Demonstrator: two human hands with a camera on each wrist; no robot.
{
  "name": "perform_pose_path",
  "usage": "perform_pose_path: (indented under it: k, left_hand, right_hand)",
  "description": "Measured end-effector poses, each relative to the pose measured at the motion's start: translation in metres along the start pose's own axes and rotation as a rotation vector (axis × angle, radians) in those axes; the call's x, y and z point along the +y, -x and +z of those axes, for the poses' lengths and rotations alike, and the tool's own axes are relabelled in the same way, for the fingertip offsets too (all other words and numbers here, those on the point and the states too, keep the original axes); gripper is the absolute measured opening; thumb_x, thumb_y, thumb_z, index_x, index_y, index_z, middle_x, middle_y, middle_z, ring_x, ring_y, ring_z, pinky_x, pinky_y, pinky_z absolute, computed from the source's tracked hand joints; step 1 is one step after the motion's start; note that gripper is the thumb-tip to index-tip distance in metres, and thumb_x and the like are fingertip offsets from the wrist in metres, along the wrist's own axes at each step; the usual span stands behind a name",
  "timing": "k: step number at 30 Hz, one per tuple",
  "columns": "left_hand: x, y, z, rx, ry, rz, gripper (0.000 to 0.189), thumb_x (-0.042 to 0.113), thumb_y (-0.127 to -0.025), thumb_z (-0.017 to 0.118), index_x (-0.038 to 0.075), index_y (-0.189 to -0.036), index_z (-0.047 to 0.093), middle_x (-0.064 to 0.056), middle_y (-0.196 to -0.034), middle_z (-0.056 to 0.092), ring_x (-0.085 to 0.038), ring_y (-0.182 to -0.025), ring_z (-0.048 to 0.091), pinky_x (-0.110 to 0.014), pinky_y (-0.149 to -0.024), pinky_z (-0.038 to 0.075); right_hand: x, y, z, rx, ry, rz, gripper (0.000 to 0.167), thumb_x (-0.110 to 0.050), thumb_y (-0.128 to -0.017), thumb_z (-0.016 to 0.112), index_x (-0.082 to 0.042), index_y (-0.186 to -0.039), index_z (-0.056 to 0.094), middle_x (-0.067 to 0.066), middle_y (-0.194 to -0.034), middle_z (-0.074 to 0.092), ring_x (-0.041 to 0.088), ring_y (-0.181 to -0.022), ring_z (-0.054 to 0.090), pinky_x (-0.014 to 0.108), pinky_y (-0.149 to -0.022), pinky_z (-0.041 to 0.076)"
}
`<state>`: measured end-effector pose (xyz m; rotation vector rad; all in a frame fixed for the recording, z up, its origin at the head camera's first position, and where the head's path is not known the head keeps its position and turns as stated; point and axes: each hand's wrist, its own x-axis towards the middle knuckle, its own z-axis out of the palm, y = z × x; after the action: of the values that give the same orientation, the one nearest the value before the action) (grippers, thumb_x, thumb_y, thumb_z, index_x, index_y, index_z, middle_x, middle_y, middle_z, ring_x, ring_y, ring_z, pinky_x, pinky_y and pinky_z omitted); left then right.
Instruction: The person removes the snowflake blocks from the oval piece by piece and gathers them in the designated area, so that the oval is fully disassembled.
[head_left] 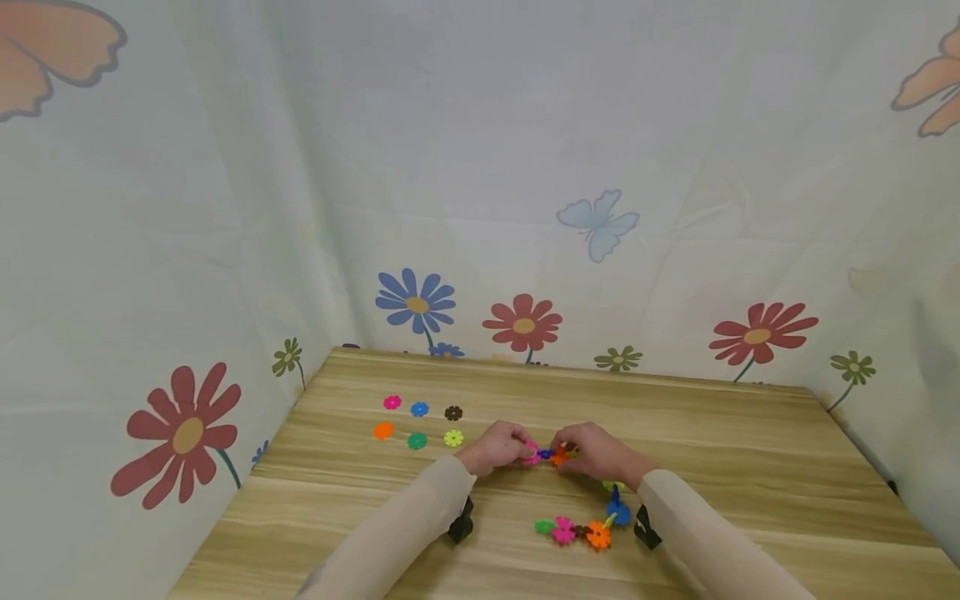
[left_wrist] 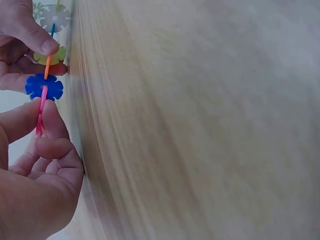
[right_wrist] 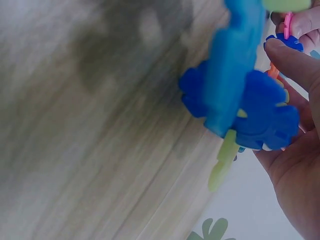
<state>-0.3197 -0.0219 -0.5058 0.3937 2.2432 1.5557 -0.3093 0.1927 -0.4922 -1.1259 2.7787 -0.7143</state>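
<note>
My left hand pinches a pink flower-shaped plastic disc between thumb and forefinger. That disc is slotted into a dark blue disc, which sits between the two hands. On the blue disc's other side is an orange disc, joined to a yellow-green disc. My right hand holds the chain there, its thumb at the yellow-green disc. From the right hand the linked discs curve toward me, through blue discs, an orange one and a pink one, to a green end disc.
Several loose discs lie in two rows on the wooden table, left of the hands, among them a brown one and an orange one. A flower-printed curtain stands behind the table's far edge.
</note>
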Motion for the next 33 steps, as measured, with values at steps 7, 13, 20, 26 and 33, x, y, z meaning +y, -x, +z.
perform_pose_path:
  k: [7, 13, 20, 26, 33]
  left_hand:
    - [-0.001, -0.001, 0.001, 0.031, -0.013, 0.012, 0.004, -0.003, -0.084, 0.065, -0.004, -0.087, 0.063, -0.003, -0.076, 0.059, -0.012, -0.065, 0.050, -0.023, -0.057, 0.041]
    - [0.000, 0.000, 0.003, 0.067, -0.035, 0.009, 0.005, -0.005, -0.081, 0.064, -0.003, -0.085, 0.064, -0.005, -0.077, 0.059, -0.013, -0.065, 0.049, -0.023, -0.057, 0.040]
    - [0.002, 0.002, 0.003, 0.092, -0.050, 0.002, 0.006, -0.007, -0.080, 0.061, -0.003, -0.084, 0.062, -0.004, -0.075, 0.057, -0.014, -0.063, 0.048, -0.024, -0.054, 0.039]
    - [0.000, 0.004, -0.006, 0.025, -0.018, -0.005, 0.006, 0.001, -0.086, 0.063, -0.002, -0.091, 0.063, -0.005, -0.082, 0.061, -0.016, -0.072, 0.055, -0.028, -0.063, 0.047]
    - [-0.005, 0.013, -0.020, 0.024, 0.011, 0.011, 0.012, 0.007, -0.088, 0.065, -0.001, -0.097, 0.063, -0.007, -0.084, 0.066, -0.016, -0.073, 0.061, -0.029, -0.066, 0.051]
  right_hand:
    - [-0.001, -0.001, -0.001, -0.002, 0.000, -0.006, 0.019, -0.016, -0.081, 0.076, -0.013, -0.097, 0.066, -0.005, -0.094, 0.065, 0.015, -0.089, 0.061, 0.036, -0.081, 0.051]
    - [-0.004, -0.001, -0.003, -0.008, 0.002, 0.008, 0.019, -0.016, -0.082, 0.075, -0.013, -0.098, 0.067, -0.004, -0.095, 0.065, 0.013, -0.086, 0.059, 0.035, -0.081, 0.050]
    - [-0.006, -0.002, -0.002, -0.010, 0.016, -0.001, 0.018, -0.016, -0.082, 0.075, -0.012, -0.098, 0.067, -0.004, -0.094, 0.065, 0.013, -0.085, 0.059, 0.034, -0.080, 0.050]
    - [-0.005, -0.001, -0.003, -0.011, 0.028, 0.018, 0.018, -0.017, -0.082, 0.075, -0.013, -0.098, 0.067, -0.005, -0.093, 0.065, 0.012, -0.084, 0.058, 0.034, -0.080, 0.050]
    - [-0.004, -0.001, -0.003, -0.015, 0.030, 0.016, 0.019, -0.017, -0.082, 0.075, -0.011, -0.098, 0.067, -0.005, -0.093, 0.065, 0.013, -0.084, 0.058, 0.035, -0.079, 0.050]
